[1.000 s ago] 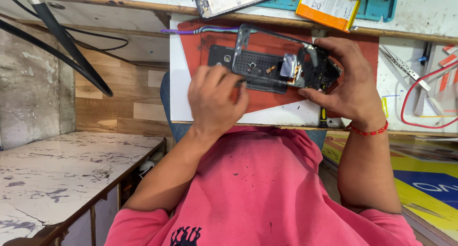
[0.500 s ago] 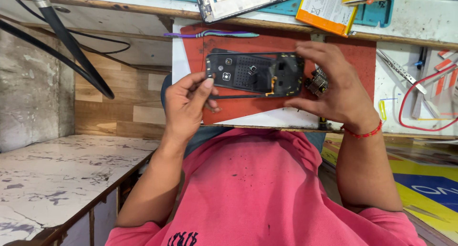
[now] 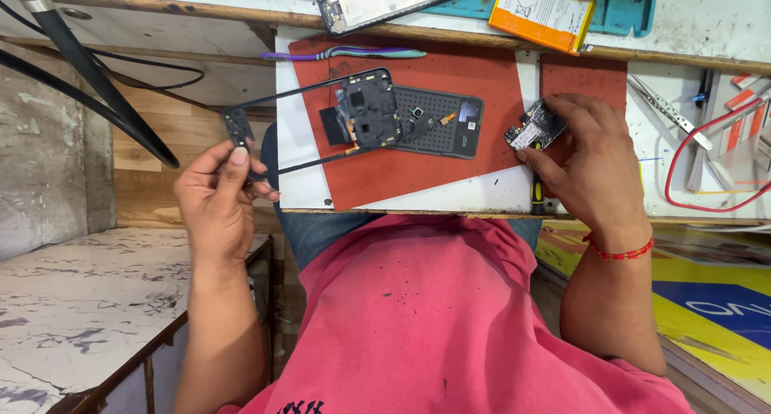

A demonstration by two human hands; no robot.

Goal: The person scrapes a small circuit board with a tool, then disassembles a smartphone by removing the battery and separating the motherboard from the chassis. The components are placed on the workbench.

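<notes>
Head view: phone parts split between two hands over a red mat (image 3: 450,165).
Left hand (image 3: 217,201) pinches the black phone frame (image 3: 321,113) by its corner; right hand (image 3: 590,161) pinches what looks like a small circuit board (image 3: 534,129), well apart.

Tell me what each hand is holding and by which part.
The left hand pinches the black phone frame at its left end. The right hand grips a small circuit board by its right edge, at the fingertips.

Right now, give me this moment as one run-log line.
left hand: holds black frame off bench | right hand: grips circuit board over red mat | perforated plate: lies on mat
</notes>
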